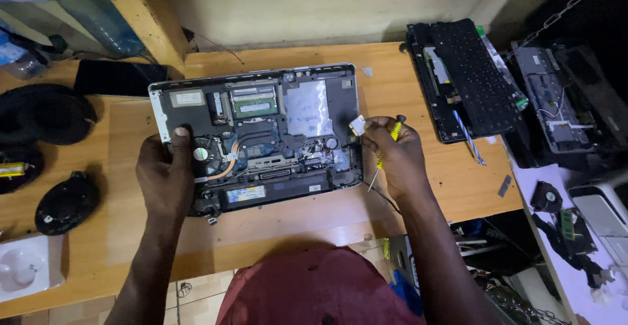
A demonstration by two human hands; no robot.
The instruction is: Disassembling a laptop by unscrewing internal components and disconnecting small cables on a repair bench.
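Observation:
An opened laptop base (258, 135) lies upside down on the wooden table (418, 187), its cooling fan (203, 153), copper heat pipe, memory module (255, 106) and circuit board exposed. My left hand (163, 174) rests on its left side, thumb beside the fan. My right hand (396, 155) is at the laptop's right edge. It grips a yellow-handled screwdriver (386, 151) and pinches a small white and silver part (358, 126) at the fingertips.
A second dismantled laptop with a black keyboard (474, 76) lies at the right, more laptop parts (562, 102) beyond it. Black round objects (65, 200) and a dark flat device (118, 76) lie at the left. A white moulded tray (26, 266) sits at the front left corner.

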